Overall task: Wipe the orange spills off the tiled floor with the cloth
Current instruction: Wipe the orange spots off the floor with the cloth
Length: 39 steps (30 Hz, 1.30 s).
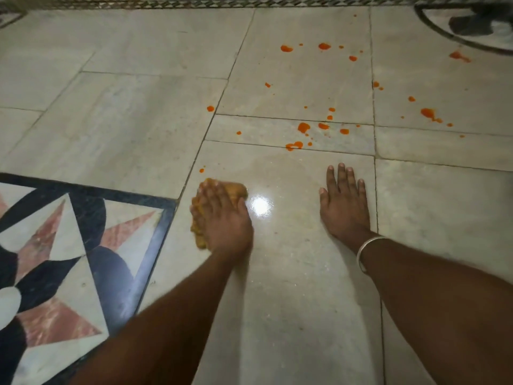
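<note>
Fingers (207, 193) of left hand (224, 220) together, pressing cloth (237, 189); right hand (344, 207) spread flat on floor (291, 301); orange spills (303, 127) ahead.

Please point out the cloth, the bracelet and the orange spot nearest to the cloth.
cloth (236, 189): head view, bare far edge beyond the fingers.
bracelet (369, 242): head view, the band across the right wrist.
orange spot (201, 170): head view, its middle.

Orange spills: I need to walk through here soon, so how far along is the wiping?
Done: the near tile looks glossy, wet and free of orange. In hand: the left hand presses the cloth at that tile's left edge, while the right hand lies flat on it. Left: the small drop just beyond the cloth, the cluster ahead and the splashes farther off.
</note>
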Available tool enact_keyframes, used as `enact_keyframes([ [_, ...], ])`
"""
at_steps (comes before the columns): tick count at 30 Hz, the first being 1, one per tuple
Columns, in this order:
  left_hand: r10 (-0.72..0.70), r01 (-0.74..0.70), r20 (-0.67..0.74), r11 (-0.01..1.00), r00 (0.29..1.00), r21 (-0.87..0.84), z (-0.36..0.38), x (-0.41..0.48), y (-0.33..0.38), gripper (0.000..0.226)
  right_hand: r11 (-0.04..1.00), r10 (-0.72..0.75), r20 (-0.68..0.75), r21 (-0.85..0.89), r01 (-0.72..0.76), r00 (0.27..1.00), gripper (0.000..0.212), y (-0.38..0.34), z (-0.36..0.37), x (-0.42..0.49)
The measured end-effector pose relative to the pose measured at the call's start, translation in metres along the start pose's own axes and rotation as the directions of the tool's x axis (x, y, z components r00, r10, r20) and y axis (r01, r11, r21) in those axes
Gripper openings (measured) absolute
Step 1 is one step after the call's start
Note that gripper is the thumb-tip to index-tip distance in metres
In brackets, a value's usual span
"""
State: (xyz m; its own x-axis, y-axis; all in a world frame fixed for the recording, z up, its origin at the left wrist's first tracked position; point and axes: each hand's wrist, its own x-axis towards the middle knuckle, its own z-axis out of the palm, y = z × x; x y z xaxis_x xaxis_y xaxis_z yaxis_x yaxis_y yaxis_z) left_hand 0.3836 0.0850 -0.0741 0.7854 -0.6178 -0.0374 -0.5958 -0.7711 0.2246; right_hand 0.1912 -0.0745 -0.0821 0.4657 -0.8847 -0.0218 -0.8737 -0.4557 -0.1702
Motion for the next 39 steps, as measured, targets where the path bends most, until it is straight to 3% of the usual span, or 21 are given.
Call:
enact_keyframes([
  [2, -0.012, 0.011, -0.041, 1.0, 0.999, -0.02, 0.002, -0.041, 0.01, 0.075, 1.0, 0.013, -0.018, 0.012, -0.012, 1.0, 0.067, -0.002, -0.001, 0.0],
  [5, 0.095, -0.095, -0.001, 0.995, 0.995, -0.021, 0.014, -0.071, 0.043, 0.078, 1.0, 0.015, -0.022, 0.01, -0.014, 1.0, 0.072, -0.005, -0.001, -0.003],
  [11, 0.294, -0.299, 0.113, 0.954, 0.949, 0.03, 0.016, 0.0, 0.075, 0.075, 1.0, -0.013, -0.005, -0.006, 0.013, 1.0, 0.08, 0.001, 0.003, -0.003],
  [16, 0.232, -0.234, 0.114, 0.972, 0.966, 0.002, -0.001, 0.042, 0.036, 0.074, 0.999, -0.031, 0.018, 0.022, 0.031, 0.999, 0.083, 0.005, 0.002, -0.003],
  [21, 0.029, -0.027, 0.071, 0.999, 0.997, -0.025, -0.007, -0.024, -0.003, 0.077, 0.999, -0.031, 0.007, 0.025, 0.03, 1.0, 0.083, 0.003, 0.0, -0.004],
  [25, 0.107, -0.109, 0.1, 0.994, 0.989, 0.013, 0.009, -0.067, 0.038, 0.081, 0.999, -0.054, -0.012, -0.01, 0.054, 0.998, 0.074, -0.018, 0.006, -0.015],
  [30, 0.275, -0.283, 0.14, 0.959, 0.951, 0.038, 0.007, 0.003, 0.064, 0.074, 0.996, -0.094, -0.003, -0.008, 0.094, 0.996, 0.071, -0.022, 0.009, -0.021],
  [34, 0.204, -0.206, 0.12, 0.978, 0.972, 0.005, -0.008, 0.033, 0.016, 0.074, 0.992, -0.126, 0.001, 0.022, 0.126, 0.992, 0.075, -0.018, 0.009, -0.022],
  [37, 0.119, -0.122, 0.1, 0.992, 0.988, 0.025, -0.007, -0.017, -0.01, 0.076, 0.993, -0.113, -0.017, 0.024, 0.113, 0.993, 0.075, -0.021, 0.009, -0.024],
  [39, 0.167, -0.173, 0.102, 0.983, 0.981, 0.062, -0.002, -0.058, 0.006, 0.079, 0.995, -0.102, -0.022, 0.016, 0.102, 0.995, 0.075, -0.022, 0.009, -0.023],
])
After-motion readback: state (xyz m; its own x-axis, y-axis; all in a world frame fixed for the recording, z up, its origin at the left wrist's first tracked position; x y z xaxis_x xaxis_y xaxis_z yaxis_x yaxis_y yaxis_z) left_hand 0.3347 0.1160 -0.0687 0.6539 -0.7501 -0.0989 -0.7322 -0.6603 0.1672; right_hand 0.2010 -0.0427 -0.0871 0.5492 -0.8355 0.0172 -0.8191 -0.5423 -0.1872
